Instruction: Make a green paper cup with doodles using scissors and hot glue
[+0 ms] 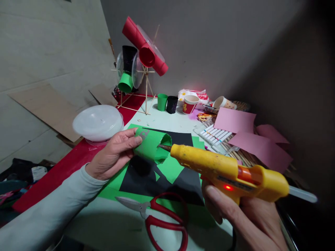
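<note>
My left hand grips a green paper-covered cup lying on its side, its open mouth turned to the right. My right hand is closed round the handle of a yellow hot glue gun whose red light glows. The gun's metal tip touches the rim of the cup's mouth. Both are held just above sheets of green paper and black paper on the table. Red-handled scissors lie shut in front of the papers.
A stick-framed model with red, green and black tubes stands at the back. A white lidded tub, small cups, a marker set, pink paper sheets and a wall on the right surround the papers.
</note>
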{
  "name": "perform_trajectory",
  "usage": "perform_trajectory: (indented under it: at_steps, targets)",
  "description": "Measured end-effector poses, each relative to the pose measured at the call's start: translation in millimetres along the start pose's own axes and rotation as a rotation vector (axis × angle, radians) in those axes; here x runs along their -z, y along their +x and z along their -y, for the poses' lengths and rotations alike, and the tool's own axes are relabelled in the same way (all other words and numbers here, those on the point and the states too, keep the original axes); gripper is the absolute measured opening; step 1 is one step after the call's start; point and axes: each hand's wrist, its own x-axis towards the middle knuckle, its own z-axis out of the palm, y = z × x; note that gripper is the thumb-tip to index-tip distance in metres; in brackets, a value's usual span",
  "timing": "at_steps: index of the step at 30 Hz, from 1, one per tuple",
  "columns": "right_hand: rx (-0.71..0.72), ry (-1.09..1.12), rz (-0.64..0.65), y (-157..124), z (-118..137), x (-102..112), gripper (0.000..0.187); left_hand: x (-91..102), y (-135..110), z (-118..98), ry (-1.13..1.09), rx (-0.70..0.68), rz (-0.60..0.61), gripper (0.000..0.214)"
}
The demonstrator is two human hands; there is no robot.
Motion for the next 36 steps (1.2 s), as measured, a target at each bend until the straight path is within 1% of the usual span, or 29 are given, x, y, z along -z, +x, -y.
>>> perform_trajectory:
  at_steps: [3, 6, 10, 13, 17, 23, 25, 28, 32, 34, 36]
  targets:
    - [0.063, 0.025, 0.028, 5, 0, 0, 0.023, -0.1, -1, 0, -0.001, 0.018, -0.009, 0.026]
    - [0.063, 0.033, 0.032, 8, 0, 0, 0.021, 0.2, -1, 0, 0.019, 0.036, -0.036, 0.034]
    - [0.090, -0.005, 0.031, 11, 1, 1, 0.023, 1.1, -1, 2, 0.025, 0.040, -0.039, 0.027]
    - [0.113, -0.025, 0.070, 13, 1, 3, 0.034, 1.6, -1, 2, 0.023, 0.043, -0.045, 0.021]
    - [0.090, -0.060, 0.109, 14, -2, 5, 0.046, 1.4, -1, 1, 0.020, 0.043, -0.047, 0.020]
    - [0.073, -0.098, 0.070, 12, -8, 6, 0.048, 2.4, -1, 1, 0.001, 0.044, -0.044, 0.020]
    - [0.033, -0.083, 0.089, 13, -10, 6, 0.048, 2.9, -1, 1, -0.010, 0.047, -0.049, 0.020]
    - [-0.065, 0.052, 0.171, 15, -9, 7, 0.049, 3.3, 0, 1, -0.008, 0.038, -0.050, 0.021]
    - [-0.166, 0.439, 0.313, 19, -2, 9, 0.042, 5.1, 3, 0, 0.034, 0.000, -0.030, 0.022]
    - [-0.226, 0.597, 0.332, 21, 1, 8, 0.041, 6.9, 5, -1, 0.054, -0.023, -0.024, 0.017]
    - [-0.267, 0.706, 0.327, 24, 2, 7, 0.039, 8.9, 6, -2, 0.065, -0.039, -0.023, 0.013]
